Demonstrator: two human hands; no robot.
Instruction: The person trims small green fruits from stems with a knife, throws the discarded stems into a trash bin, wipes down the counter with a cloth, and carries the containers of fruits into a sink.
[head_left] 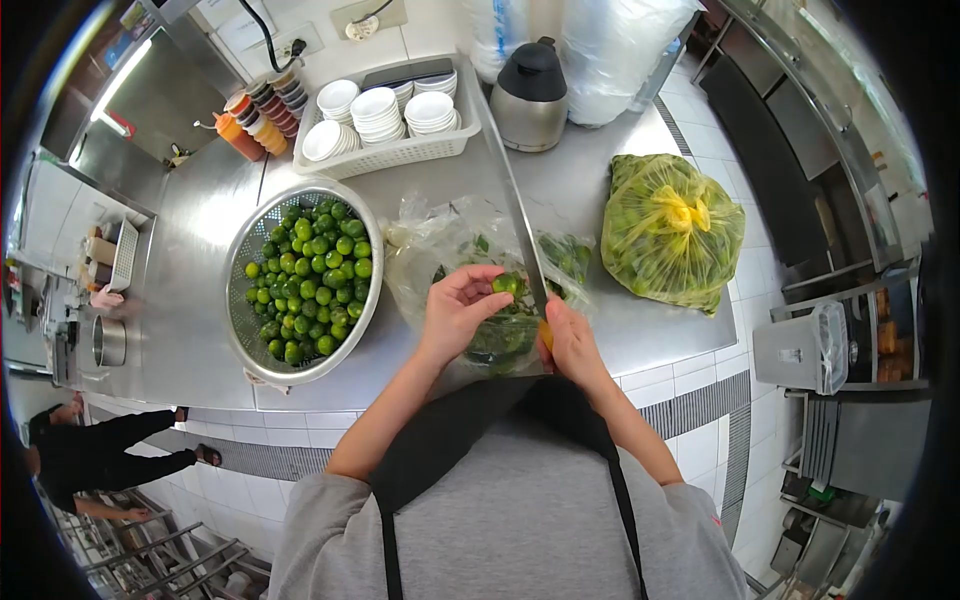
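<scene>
My left hand [458, 318] pinches a small green lime [508, 284] between thumb and fingertips, just left of the blade. A knife [530, 252] with a yellow handle is gripped in my right hand [574, 346], its long blade pointing away from me. Below both hands lies an open clear plastic bag [408, 246] with dark green limes or leaves inside; the hands partly hide its contents. To the left stands a perforated metal colander [231, 300] heaped with small green limes [312, 270].
A tied clear bag of greens [655, 255] rests on the steel counter [185, 290] at right. Along the back are a basket [400, 155] of white bowls, sauce bottles [240, 137] and a thermal jug [530, 105]. A person in black [110, 450] is at lower left.
</scene>
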